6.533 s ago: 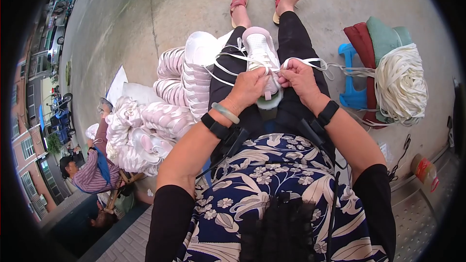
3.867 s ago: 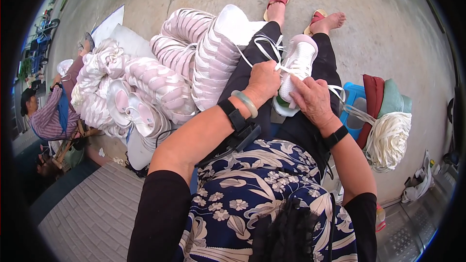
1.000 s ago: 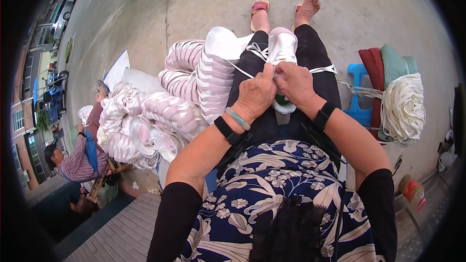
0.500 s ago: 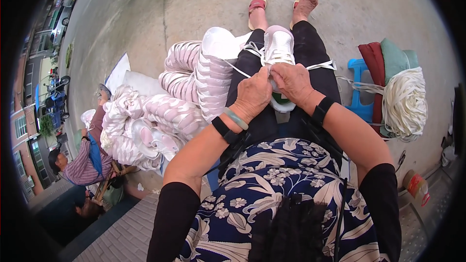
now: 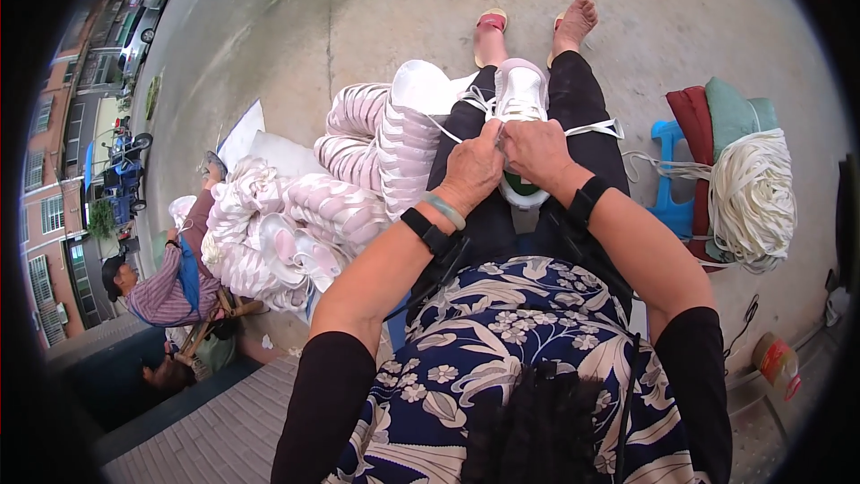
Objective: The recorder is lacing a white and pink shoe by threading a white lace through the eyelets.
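Note:
A white and pale pink sneaker [image 5: 521, 90] rests on my lap between my thighs, its toe pointing away from me. White shoelace [image 5: 595, 128] comes out beside my right hand and lies over my right thigh. More lace loops out at the shoe's left side. My left hand [image 5: 472, 167] and my right hand [image 5: 541, 151] meet over the shoe's upper lacing, both closed in a pinch on the lace. Their fingertips touch or nearly touch, and they hide the exact grip. Part of the green insole shows behind my right hand.
Stacked white and pink shoe uppers [image 5: 408, 139] and a heap of them [image 5: 309, 211] lie to my left. On my right, a blue stool [image 5: 667, 206] carries folded cloth and a bundle of white laces [image 5: 752, 197]. A plastic bottle [image 5: 776, 360] lies near right. Another person [image 5: 170, 282] sits far left.
The whole view has shifted slightly, so everything sits a little further right. My hands stay pinched together over the shoe, with hardly any movement against it.

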Available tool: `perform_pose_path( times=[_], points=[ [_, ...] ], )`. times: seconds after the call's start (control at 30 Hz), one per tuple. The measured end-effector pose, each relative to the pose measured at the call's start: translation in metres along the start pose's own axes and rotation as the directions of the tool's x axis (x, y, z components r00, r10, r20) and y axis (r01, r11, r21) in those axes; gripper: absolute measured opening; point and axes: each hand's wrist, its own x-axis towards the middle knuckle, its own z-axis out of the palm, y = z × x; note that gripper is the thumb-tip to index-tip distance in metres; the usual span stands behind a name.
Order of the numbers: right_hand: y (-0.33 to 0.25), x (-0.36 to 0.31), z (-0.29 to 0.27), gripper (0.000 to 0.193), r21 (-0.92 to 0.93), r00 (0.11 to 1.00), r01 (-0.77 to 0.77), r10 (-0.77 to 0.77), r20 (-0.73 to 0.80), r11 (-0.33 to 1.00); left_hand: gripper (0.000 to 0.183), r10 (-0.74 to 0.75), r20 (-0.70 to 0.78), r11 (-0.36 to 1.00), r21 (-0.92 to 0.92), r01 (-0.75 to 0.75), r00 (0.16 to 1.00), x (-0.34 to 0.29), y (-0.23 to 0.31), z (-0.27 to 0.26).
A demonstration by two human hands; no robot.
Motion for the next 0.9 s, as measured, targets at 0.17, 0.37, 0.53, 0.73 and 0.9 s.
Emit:
perform_pose_path(
  times=[0.17,0.37,0.53,0.73,0.9],
  points=[
    [0.024,-0.035,-0.035,0.014,-0.052,0.988,0.116,-0.109,0.113,0.992,0.034,-0.049,0.112,0.987,0.157,0.031,0.993,0.000,0.004,-0.002],
    [0.128,-0.187,-0.088,0.021,-0.095,0.911,-0.393,0.401,0.095,0.915,0.034,-0.087,0.111,0.984,0.167,0.068,0.990,-0.004,0.004,0.000],
    [0.162,-0.275,-0.094,0.018,0.355,0.770,-0.629,0.616,0.163,0.692,0.037,-0.059,0.133,0.987,0.158,0.038,0.989,-0.008,-0.001,0.008],
    [0.091,-0.180,-0.099,0.012,0.197,0.940,-0.297,0.322,-0.108,0.934,0.032,0.104,0.001,0.987,0.123,-0.103,0.995,-0.015,-0.001,0.000],
    [0.064,-0.112,-0.082,0.015,0.127,0.991,-0.077,0.091,-0.103,0.989,0.020,0.084,-0.135,0.996,0.016,-0.083,0.987,-0.006,0.005,-0.016]
  ],
)
